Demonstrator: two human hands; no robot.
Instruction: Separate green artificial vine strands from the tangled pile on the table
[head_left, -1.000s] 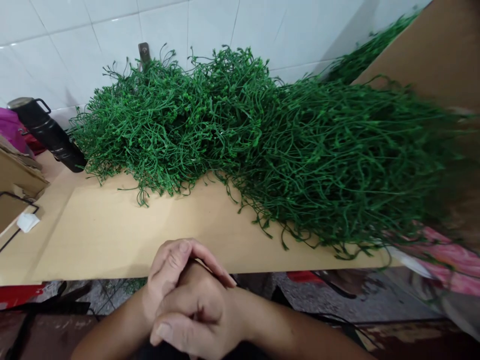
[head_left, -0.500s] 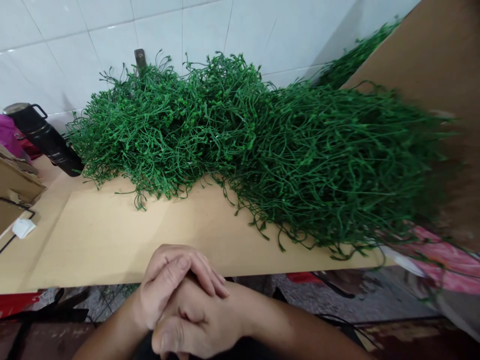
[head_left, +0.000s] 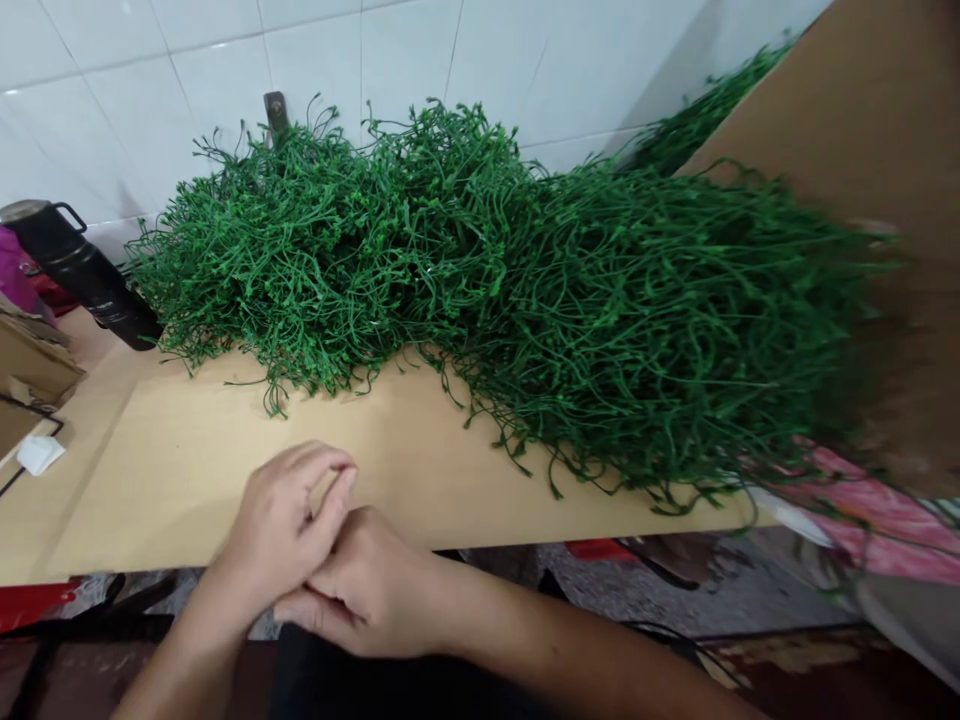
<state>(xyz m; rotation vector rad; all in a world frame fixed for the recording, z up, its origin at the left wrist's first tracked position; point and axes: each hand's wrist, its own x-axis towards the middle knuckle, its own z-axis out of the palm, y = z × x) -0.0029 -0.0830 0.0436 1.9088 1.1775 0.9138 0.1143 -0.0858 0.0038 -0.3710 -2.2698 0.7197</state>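
Note:
My left hand [head_left: 289, 515] is in front of the cardboard-covered table edge, its fingers bent and its thumb tip close to the index fingertip; nothing shows between them. Against its lower right side rests my right hand [head_left: 375, 590], curled into a fist with the thumb folded in and no object visible. Some of the right fingers are hidden behind the left hand. Beyond both hands lies a long heap of green plastic plant stems [head_left: 322, 260] with small forked tips, its right part [head_left: 660, 330] spreading toward the table's front. Neither hand touches the heap.
A black thermos flask [head_left: 86, 275] stands tilted in view at the left, near a cardboard box [head_left: 34, 350]. A large cardboard sheet [head_left: 847, 110] rises on the right, with pink cloth [head_left: 885, 510] below it. White wall tiles [head_left: 217, 90] back the table [head_left: 180, 480].
My left hand has slid off the top of my right wrist toward the left, and its fingers have drawn together. My right hand has curled into a fist and moved slightly up. The heap is unchanged.

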